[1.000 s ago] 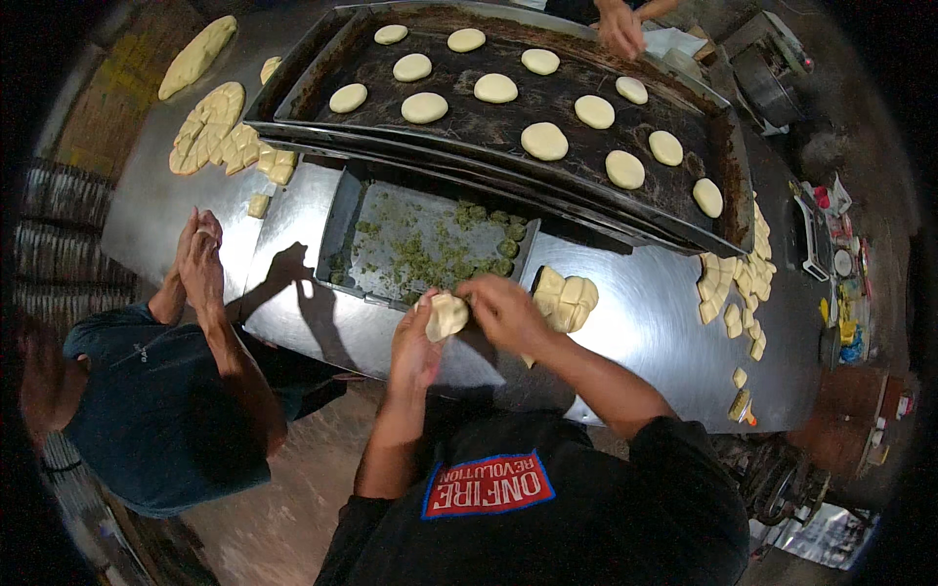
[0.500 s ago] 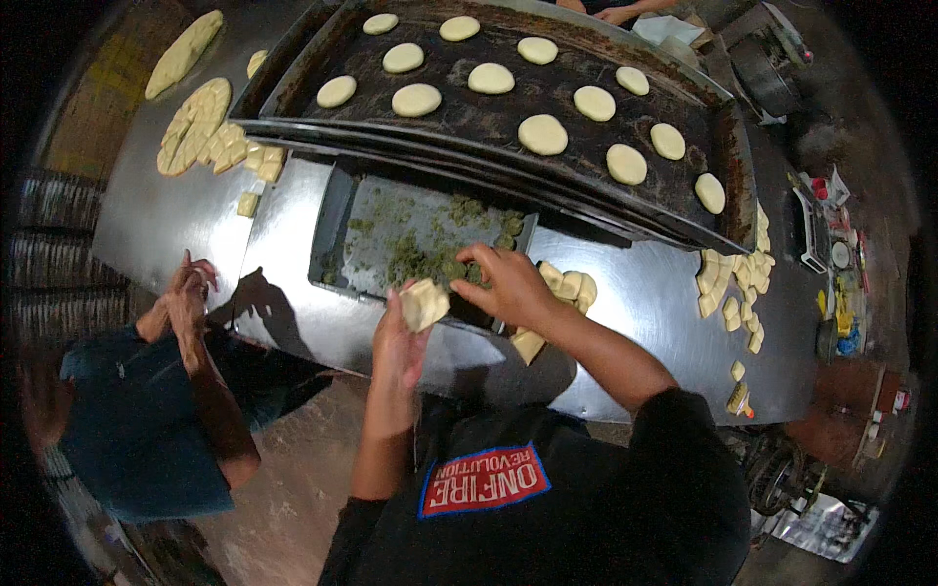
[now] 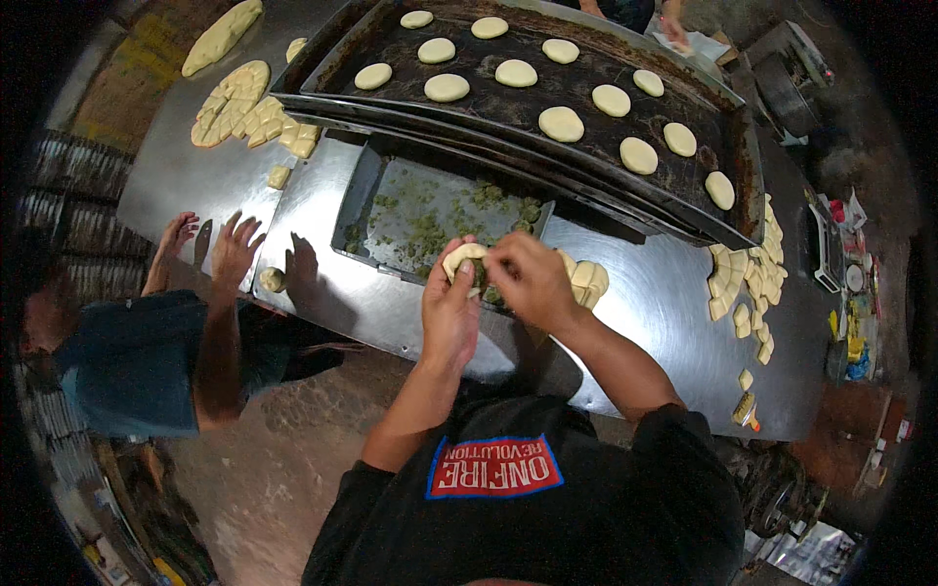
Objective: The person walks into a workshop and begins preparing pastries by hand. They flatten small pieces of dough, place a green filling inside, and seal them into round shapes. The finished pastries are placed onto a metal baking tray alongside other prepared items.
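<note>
Between the two hands, just at the near edge of the steel tray [image 3: 376, 200], a piece of pale dough [image 3: 463, 260] is held. The left hand [image 3: 449, 313] is cupped under it, with the fingers curled up around its lower side, and the right hand [image 3: 528, 283] is closed over its top, the fingertips pinched into the dough. Green filling [image 3: 481, 277] is seen dark between the fingers, so the dough seems to be folded around it.

Compared with half a second ago, the dough is now lifted a little higher over the tray edge and is more covered by the right hand; a second ago it was held lower, in front of the tray. From this it is judged that the filling has just been taken from the tray and the closing of the dough is in progress.

Inside the tray, scattered green filling is left on the bottom. To the right of the tray, a small heap of dough pieces [image 3: 584, 278] is lying on the steel table [image 3: 645, 322]. Behind the tray, round dough discs [image 3: 562, 123] are laid on the dark griddle [image 3: 684, 210]. To the left of the tray, the hands of another person [image 3: 234, 249] are pressed flat on the table near a small dough ball [image 3: 272, 279].
</note>
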